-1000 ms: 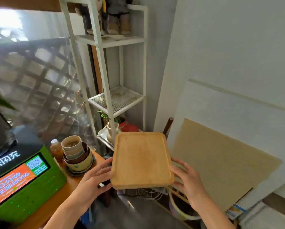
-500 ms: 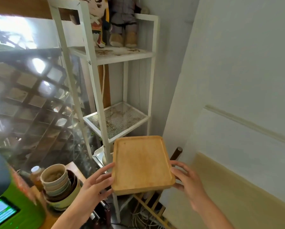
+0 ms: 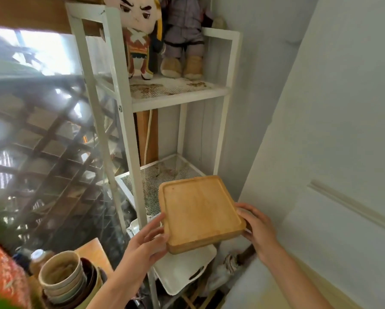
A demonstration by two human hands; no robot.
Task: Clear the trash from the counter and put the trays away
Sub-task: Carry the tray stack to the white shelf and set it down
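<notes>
Tray (image 3: 200, 212), wooden, is held level in front of the white rack (image 3: 129, 134), its far edge over the mesh shelf (image 3: 162, 175). Left hand (image 3: 147, 241) grips the near-left corner; right hand (image 3: 257, 228) grips the right edge. 2 dolls (image 3: 160, 36) stand on the upper shelf. Stacked bowls (image 3: 62, 277) sit lower left.

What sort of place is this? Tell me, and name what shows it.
Probably a small cafe or eatery's back corner, though it could be a home. A stack of used bowls sits on the counter, a white metal shelf rack fills the corner, and both hands carry a wooden tray.
</notes>
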